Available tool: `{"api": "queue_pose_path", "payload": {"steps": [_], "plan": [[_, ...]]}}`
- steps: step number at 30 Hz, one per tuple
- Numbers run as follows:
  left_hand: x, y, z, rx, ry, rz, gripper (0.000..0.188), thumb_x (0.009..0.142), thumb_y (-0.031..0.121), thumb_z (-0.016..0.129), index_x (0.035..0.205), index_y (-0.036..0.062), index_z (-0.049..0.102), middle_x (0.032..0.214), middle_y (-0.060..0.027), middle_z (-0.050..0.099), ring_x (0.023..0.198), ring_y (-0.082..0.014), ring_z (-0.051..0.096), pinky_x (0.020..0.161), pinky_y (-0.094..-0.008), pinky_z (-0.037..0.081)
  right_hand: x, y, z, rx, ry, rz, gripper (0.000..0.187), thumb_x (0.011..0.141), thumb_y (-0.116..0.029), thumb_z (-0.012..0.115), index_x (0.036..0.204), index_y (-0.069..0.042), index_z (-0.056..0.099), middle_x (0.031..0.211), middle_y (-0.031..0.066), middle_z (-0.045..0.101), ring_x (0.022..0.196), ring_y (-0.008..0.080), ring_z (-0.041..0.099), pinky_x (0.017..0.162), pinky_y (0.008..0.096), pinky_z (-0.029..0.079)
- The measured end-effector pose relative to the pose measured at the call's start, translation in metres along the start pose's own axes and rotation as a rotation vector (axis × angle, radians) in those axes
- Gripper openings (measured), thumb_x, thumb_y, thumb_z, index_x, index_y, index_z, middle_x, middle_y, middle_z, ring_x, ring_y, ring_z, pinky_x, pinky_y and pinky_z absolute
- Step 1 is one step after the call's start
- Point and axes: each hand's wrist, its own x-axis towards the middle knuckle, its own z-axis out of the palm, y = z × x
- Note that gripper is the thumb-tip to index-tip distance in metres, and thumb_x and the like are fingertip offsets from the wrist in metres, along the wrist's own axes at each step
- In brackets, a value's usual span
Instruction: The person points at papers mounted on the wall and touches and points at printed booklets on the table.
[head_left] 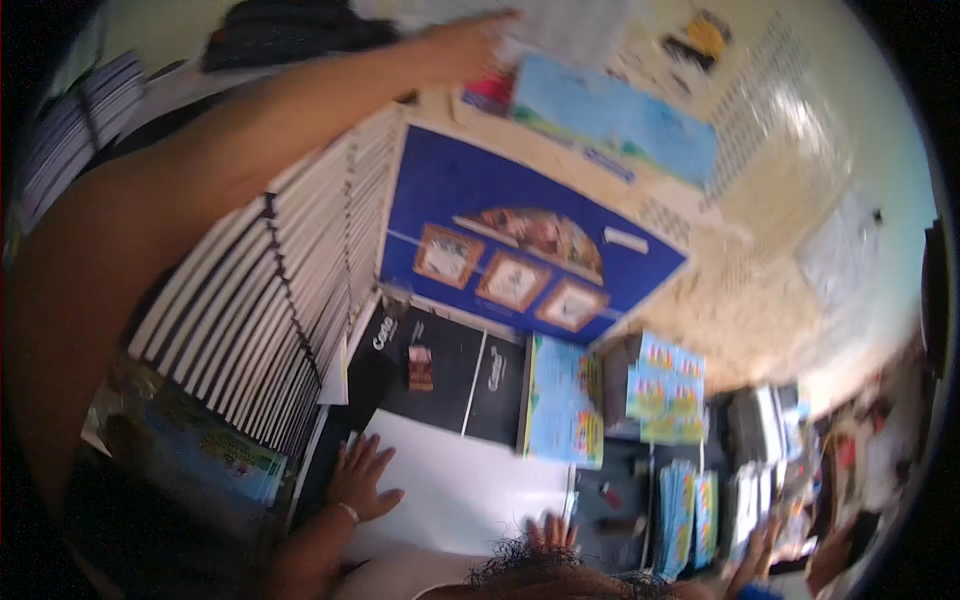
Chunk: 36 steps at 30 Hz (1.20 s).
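Observation:
From the left edge my left arm reaches up across the view, past a tall stack of thick books (250, 330). My left hand (470, 48) is at the top, somewhat blurred, with one finger stretched out towards papers on the wall. Just below its fingers lies a light-blue printed sheet (615, 115) with a red and blue edge. Nothing shows held in it. My right hand is out of view. Below, another person's hands lie spread, one with a bracelet (365, 480) on a large white sheet (450, 490), the other (550, 533) at its near edge.
A blue picture panel (470, 205) stands behind the black table top (450, 350), which bears a small reddish-brown packet (420, 370). Stacks of light-blue booklets (565, 400) stand right of the sheet. The other person's dark hair (540, 570) fills the lower edge. More hands (765, 545) show at lower right.

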Motion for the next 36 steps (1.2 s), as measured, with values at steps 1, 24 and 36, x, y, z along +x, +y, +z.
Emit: {"api": "queue_pose_path", "payload": {"steps": [1,24,36], "plan": [[0.000,0.002,0.000,-0.025,0.021,-0.043,0.085,0.087,0.057,0.072,0.157,0.0147,0.050,0.170,-0.0207,0.033,0.162,-0.0410,0.021,0.130,-0.0650,0.007,0.003,-0.013,-0.026,0.001,-0.045,-0.012,0.095,0.085,-0.060,0.073,0.167,-0.029,0.035,0.172,0.0264,0.025,0.158,0.0518,0.022,0.122,0.0788,0.011],[0.008,-0.009,0.020,0.227,0.136,0.056,0.083,0.089,0.041,0.073,0.162,0.0146,0.044,0.172,-0.0195,0.033,0.160,-0.0420,0.027,0.126,-0.0711,0.015,-0.003,-0.018,-0.063,0.294,0.141,-0.079,0.101,0.084,-0.062,0.076,0.169,-0.031,0.031,0.176,0.0181,0.021,0.164,0.0405,0.015,0.131,0.0646,0.004],[0.002,-0.020,0.025,0.271,0.351,0.178,0.061,0.095,0.042,0.067,0.148,0.0117,0.059,0.159,-0.0149,0.051,0.151,-0.0385,0.043,0.124,-0.0674,0.024,-0.003,-0.015,-0.060,0.325,0.165,-0.099,0.099,0.085,-0.063,0.075,0.168,-0.028,0.035,0.176,0.0190,0.021,0.165,0.0376,0.013,0.132,0.0631,0.002]]}}
